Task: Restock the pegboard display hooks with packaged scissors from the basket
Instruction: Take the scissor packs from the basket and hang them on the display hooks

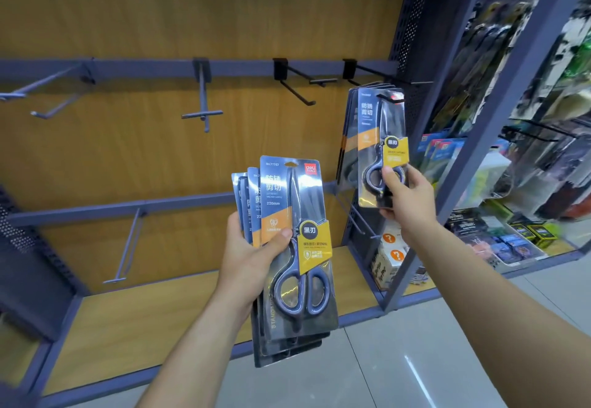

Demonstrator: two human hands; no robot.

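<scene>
The right hand (404, 198) pinched an upright scissors pack (379, 139), blades up, at a hook (374, 72). The left hand (252, 257) gripped a fan of matching blue-and-yellow packs (278, 203).

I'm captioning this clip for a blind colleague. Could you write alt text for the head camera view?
The right hand holds a packaged pair of scissors up at a black hook where similar packs hang, while the left hand grips a fanned stack of more packs. Several other hooks on the wood-backed display hang bare.
</scene>
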